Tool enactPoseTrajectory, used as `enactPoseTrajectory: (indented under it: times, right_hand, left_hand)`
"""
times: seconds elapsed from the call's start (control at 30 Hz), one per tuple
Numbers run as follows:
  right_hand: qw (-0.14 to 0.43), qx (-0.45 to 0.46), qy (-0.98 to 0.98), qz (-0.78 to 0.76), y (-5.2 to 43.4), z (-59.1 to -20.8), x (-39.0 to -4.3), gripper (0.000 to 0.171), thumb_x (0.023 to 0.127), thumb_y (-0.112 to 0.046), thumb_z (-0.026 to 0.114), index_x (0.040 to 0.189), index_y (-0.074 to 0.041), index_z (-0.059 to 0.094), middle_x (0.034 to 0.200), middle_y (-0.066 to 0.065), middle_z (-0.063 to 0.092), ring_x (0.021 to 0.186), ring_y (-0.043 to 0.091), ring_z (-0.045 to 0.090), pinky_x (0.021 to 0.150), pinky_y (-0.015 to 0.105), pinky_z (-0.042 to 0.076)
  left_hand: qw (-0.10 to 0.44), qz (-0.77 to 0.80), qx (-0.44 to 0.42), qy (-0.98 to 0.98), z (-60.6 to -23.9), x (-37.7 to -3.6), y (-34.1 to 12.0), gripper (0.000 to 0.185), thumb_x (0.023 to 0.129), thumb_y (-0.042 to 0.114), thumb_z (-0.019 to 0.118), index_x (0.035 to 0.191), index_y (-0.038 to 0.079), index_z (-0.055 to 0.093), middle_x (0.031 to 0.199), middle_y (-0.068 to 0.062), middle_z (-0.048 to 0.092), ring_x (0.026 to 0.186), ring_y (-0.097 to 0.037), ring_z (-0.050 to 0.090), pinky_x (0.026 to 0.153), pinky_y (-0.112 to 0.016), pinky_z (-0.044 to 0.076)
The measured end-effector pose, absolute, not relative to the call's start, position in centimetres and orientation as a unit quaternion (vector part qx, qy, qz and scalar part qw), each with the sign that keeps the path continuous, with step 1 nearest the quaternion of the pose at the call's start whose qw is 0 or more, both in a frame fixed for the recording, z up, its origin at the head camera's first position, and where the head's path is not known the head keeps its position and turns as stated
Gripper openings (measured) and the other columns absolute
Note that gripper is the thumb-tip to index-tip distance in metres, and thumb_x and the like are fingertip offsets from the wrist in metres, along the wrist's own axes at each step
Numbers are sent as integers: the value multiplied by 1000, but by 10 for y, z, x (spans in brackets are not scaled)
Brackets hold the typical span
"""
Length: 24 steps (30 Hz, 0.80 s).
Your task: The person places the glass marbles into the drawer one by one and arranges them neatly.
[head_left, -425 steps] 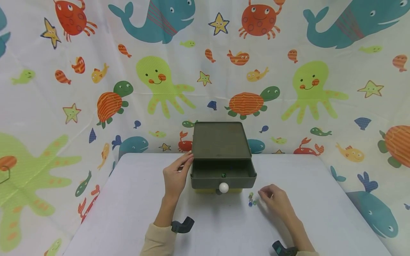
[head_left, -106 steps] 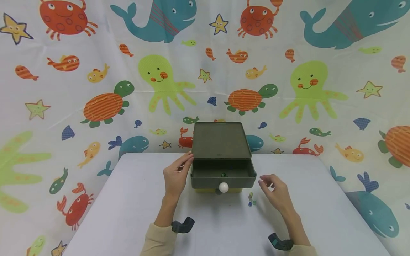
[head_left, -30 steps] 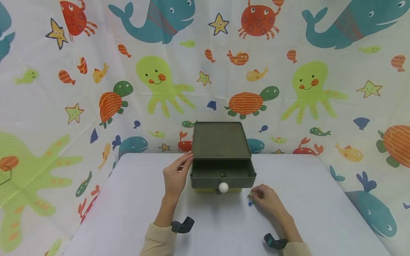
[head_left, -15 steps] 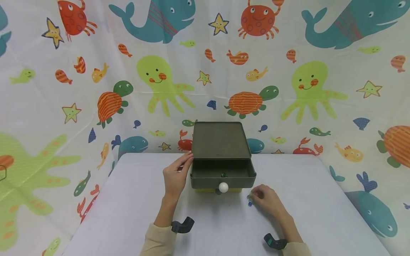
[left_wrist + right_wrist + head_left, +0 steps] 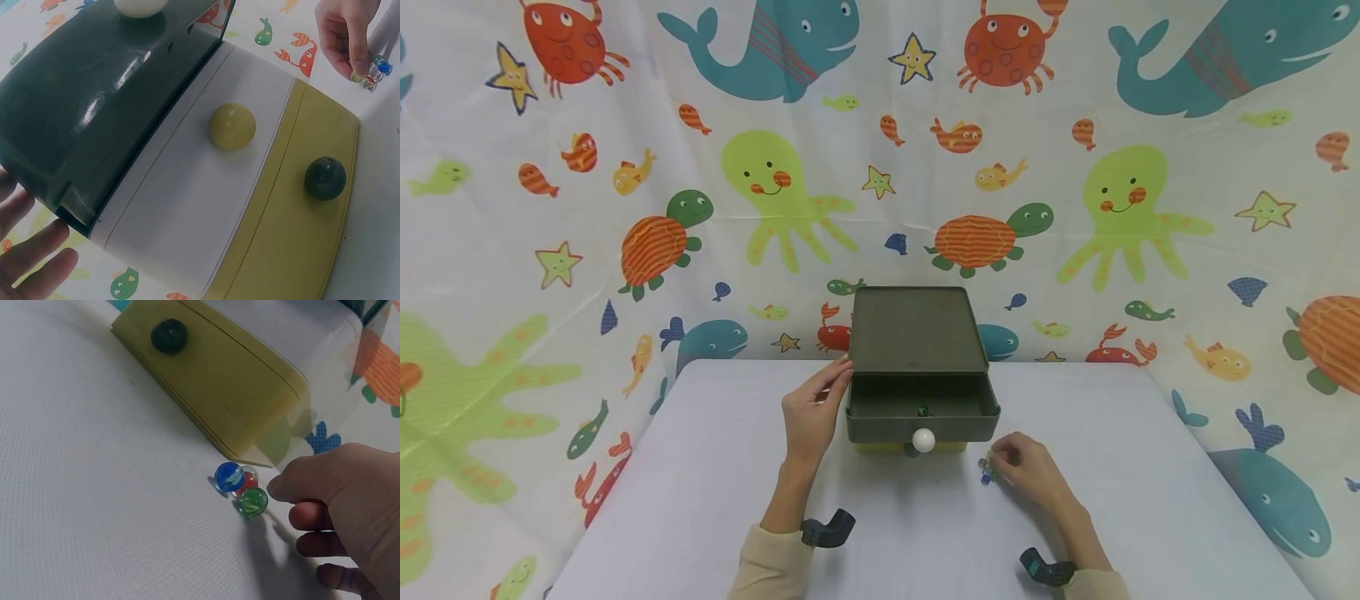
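A small drawer chest (image 5: 917, 329) stands at the back of the table, its dark green top drawer (image 5: 880, 429) pulled out. Inside that drawer lies a green marble (image 5: 922, 411). Against the chest's left side, my left hand (image 5: 811, 417) rests with fairly straight fingers; its thumb is hidden in the left wrist view. To the right of the chest, my right hand (image 5: 1028, 468) pinches a yellow-green marble (image 5: 356, 77) between thumb and finger, low at the table. Beside those fingertips sit a blue marble (image 5: 229, 477), a green marble (image 5: 253, 502) and a reddish clear marble (image 5: 248, 482).
Below the pulled-out drawer are a white drawer (image 5: 181, 181) with a yellow knob (image 5: 232, 126) and a yellow drawer (image 5: 281, 231) with a dark green knob (image 5: 325, 178). The white table (image 5: 715, 467) ends at a sea-animal curtain (image 5: 820, 183).
Since 3.5 s ago, my right hand has come down from beside the drawer's right corner to the marbles. Over the last second it has stayed there. My left hand has not moved.
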State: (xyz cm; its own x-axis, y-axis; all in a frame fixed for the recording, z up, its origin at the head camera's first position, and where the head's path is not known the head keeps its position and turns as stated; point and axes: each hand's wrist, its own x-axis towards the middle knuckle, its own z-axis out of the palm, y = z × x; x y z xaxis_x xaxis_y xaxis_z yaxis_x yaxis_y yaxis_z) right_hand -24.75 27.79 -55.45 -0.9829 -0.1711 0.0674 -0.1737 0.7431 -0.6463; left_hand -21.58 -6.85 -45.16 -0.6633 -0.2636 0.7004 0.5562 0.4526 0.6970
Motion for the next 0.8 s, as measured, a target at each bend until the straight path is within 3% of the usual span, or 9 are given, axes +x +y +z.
enactPoseTrajectory:
  times: [0.8]
  right_hand:
    - [9, 86, -929, 361, 280, -542, -243, 14, 91, -18, 71, 103, -11, 68, 87, 0, 62, 82, 14, 55, 67, 22, 47]
  left_hand:
    - [386, -518, -88, -758, -452, -216, -70, 23, 93, 20, 72, 114, 14, 77, 118, -2, 75, 98, -18, 75, 74, -11, 56]
